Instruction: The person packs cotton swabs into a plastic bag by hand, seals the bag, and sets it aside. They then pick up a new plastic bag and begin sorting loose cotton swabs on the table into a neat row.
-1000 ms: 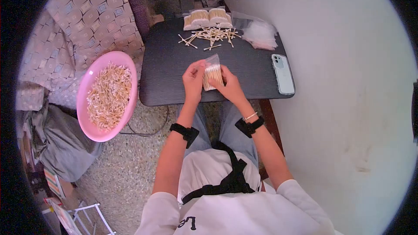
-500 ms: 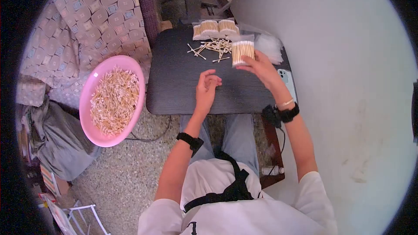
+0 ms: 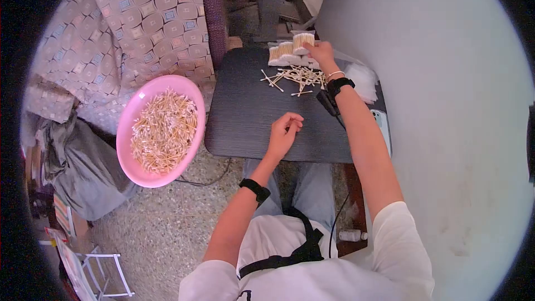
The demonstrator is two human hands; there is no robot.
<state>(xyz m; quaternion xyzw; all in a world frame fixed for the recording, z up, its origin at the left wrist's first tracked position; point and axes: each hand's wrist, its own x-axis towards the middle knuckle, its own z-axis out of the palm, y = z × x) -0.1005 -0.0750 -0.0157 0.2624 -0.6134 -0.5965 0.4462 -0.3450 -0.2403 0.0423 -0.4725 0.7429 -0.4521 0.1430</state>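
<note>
My right hand (image 3: 320, 54) is closed on a clear bag of cotton swabs (image 3: 304, 43), holding it at the row of packed bags at the table's far side. More filled bags of cotton swabs (image 3: 283, 53) stand just left of it. Loose cotton swabs (image 3: 301, 76) lie in a scattered pile in front of the bags, close to my right wrist. My left hand (image 3: 285, 134) is over the near part of the dark table (image 3: 239, 117), its fingers loosely bent and a little apart, with nothing visible in them.
A pink tub (image 3: 125, 150) heaped with cotton swabs is left of the table. Clear empty bags (image 3: 362, 82) and a phone (image 3: 382, 125) lie along the table's right edge, near the wall (image 3: 446, 106). A plastic bottle (image 3: 351, 235) lies low on the right.
My right hand has moved away from me with the bag of cotton swabs, from above the loose pile to the packed row. The left hand stays near the table's front. The view has shifted slightly.
</note>
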